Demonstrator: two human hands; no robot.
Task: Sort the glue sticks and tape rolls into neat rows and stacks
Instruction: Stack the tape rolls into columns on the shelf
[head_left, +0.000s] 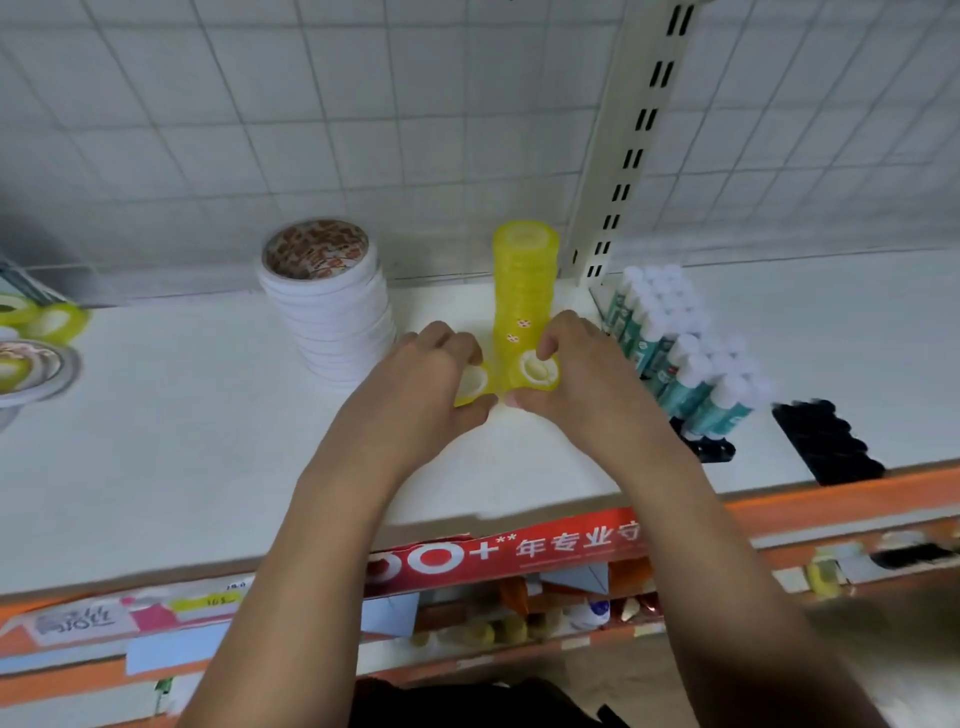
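Note:
On the white shelf (156, 447), my left hand (431, 374) grips a small yellow tape roll (474, 383) and my right hand (576, 364) grips another yellow tape roll (537, 370). The two rolls sit side by side, touching, in front of a tall stack of yellow tape rolls (524, 280). A stack of wide white tape rolls (332, 312) stands to the left. Glue sticks (675, 343) with white caps and teal bodies stand in rows on the right.
Loose yellow tape rolls (52, 319) and a wide roll (31, 369) lie at the far left. An empty black holder tray (826, 441) sits right of the glue sticks. A slotted upright post (628, 156) rises behind. The shelf's orange front edge (831, 504) carries labels.

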